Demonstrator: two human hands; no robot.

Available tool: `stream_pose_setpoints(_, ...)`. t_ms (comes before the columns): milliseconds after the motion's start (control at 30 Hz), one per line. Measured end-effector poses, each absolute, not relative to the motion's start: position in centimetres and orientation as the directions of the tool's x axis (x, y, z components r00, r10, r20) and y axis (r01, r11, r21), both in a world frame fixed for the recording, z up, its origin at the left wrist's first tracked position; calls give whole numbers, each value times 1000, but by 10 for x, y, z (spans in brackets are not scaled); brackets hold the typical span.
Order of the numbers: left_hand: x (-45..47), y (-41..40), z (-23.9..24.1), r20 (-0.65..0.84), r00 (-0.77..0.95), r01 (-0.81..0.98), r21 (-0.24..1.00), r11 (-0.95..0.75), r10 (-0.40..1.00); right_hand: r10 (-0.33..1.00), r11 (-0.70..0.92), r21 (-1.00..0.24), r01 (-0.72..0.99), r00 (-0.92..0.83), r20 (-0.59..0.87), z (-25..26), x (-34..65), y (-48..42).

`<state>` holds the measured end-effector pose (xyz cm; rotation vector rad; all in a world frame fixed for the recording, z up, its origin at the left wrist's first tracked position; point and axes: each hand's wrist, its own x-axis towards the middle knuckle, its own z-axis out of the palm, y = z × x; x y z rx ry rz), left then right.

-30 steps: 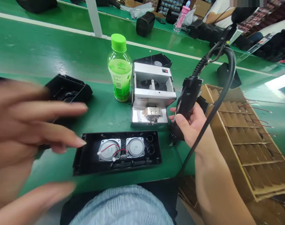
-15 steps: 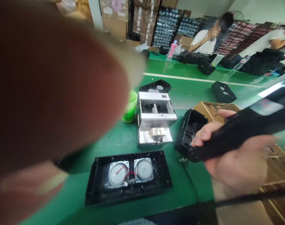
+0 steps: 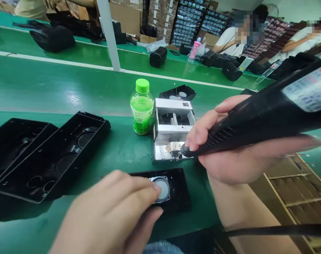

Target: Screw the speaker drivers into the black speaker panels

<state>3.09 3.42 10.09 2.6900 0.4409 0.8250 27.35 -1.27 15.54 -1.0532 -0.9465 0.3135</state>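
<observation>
My right hand [image 3: 229, 158] is wrapped round a black electric screwdriver [image 3: 258, 116] with a white label. Its narrow end reaches the metal front of a white screw feeder [image 3: 173, 131]; the bit's tip is too small to make out. My left hand [image 3: 115, 208], slightly blurred, is over a black speaker casing [image 3: 180, 194] on the green bench. The thumb and forefinger are apart, beside the round grey speaker [image 3: 162, 189] in the casing. That hand hides the casing's left part and the other speaker.
A green-capped bottle [image 3: 142, 109] stands left of the feeder. Two more black casings [image 3: 78, 148] lie at the left, and another casing [image 3: 185, 92] sits behind the feeder. A partitioned cardboard box [image 3: 287, 183] is at the right. A white post [image 3: 109, 38] rises beyond, with people across the bench.
My left hand has dropped from close before the camera to the speaker casing. My right hand has carried the screwdriver left to the front of the screw feeder.
</observation>
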Motion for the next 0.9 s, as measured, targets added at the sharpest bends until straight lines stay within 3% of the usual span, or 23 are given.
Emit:
stream_pose_setpoints(67, 46, 24, 91, 475, 817, 201, 299, -933, 328, 676, 485, -861, 153, 559, 480, 152, 274, -8)
stream_pose_setpoints(200, 58, 15, 73, 389, 868, 245, 204, -948, 308, 639, 442, -872, 210, 609, 470, 151, 274, -2)
stream_pose_setpoints(700, 54, 27, 74, 433, 823, 240, 319, -917, 367, 599, 476, -858, 194, 643, 478, 145, 279, -7)
stream_pose_setpoints(900, 50, 28, 76, 420, 820, 264, 323, -909, 388, 606, 543, -835, 88, 648, 462, 144, 282, -7)
